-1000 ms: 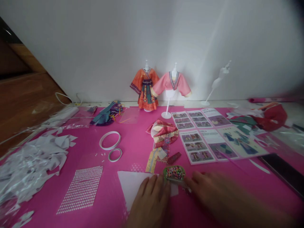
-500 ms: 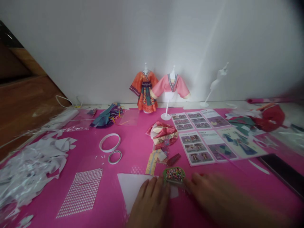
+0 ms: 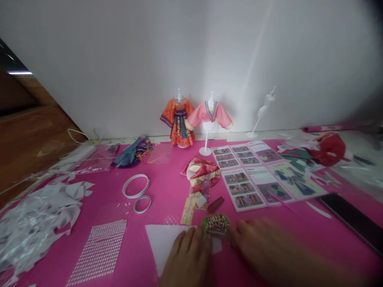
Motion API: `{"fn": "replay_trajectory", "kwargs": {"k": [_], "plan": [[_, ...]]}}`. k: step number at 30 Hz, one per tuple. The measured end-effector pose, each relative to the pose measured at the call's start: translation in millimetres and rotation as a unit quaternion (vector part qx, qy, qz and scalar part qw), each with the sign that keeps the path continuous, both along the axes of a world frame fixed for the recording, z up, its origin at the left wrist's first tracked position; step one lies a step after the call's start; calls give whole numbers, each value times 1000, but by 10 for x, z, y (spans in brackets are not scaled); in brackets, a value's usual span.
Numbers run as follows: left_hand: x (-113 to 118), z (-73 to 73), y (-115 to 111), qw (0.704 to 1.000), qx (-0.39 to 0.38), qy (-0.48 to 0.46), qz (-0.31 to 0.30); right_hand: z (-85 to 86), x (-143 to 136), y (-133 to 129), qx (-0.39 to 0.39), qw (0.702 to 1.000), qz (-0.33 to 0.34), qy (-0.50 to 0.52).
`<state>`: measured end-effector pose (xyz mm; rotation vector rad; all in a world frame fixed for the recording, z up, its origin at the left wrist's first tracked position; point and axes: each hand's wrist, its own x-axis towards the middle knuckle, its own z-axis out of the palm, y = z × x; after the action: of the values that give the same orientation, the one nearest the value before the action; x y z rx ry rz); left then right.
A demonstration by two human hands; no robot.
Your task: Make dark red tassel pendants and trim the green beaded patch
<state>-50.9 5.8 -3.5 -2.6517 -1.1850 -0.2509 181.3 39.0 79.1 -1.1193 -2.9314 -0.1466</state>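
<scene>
Resting on white paper (image 3: 163,243), the left hand (image 3: 187,257) has hardly been moved, so the paper seems held down. The green box (image 3: 218,223) is seen by the right hand (image 3: 263,241). How open both are, or what's gripped, can't be told.

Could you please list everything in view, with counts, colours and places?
Mannequin in outfit: one, orange, back centre
Mannequin in top: one, pink, beside it
Bare mannequin: one, white, back right
Printed sheets: count unclear, multicoloured, right
Rings: two, white, centre left
Dotted sheet: one, silvery, front left
Scraps: heap, white, left
White sheet: one, under left hand
Container: one, green, between hands
Strips: two, yellow and dark red, centre
Fabric: several bunches, mixed colours, centre and back
Flat slab: one, dark, right
Mat: one, pink, underneath
Small items: uncounted, blurred
Left hand: one, front centre
Right hand: one, front right
</scene>
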Motion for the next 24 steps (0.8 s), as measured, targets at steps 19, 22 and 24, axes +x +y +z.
{"fn": "replay_trajectory", "kwargs": {"k": [19, 22, 24], "plan": [[83, 100, -18, 999, -21, -36, 22, -153, 142, -35, -31, 999, 14, -19], [71, 101, -22, 999, -28, -25, 17, -127, 109, -25, -31, 999, 10, -23], [59, 87, -23, 999, -30, -14, 15, -95, 86, -23, -30, 999, 1, -19]]}}
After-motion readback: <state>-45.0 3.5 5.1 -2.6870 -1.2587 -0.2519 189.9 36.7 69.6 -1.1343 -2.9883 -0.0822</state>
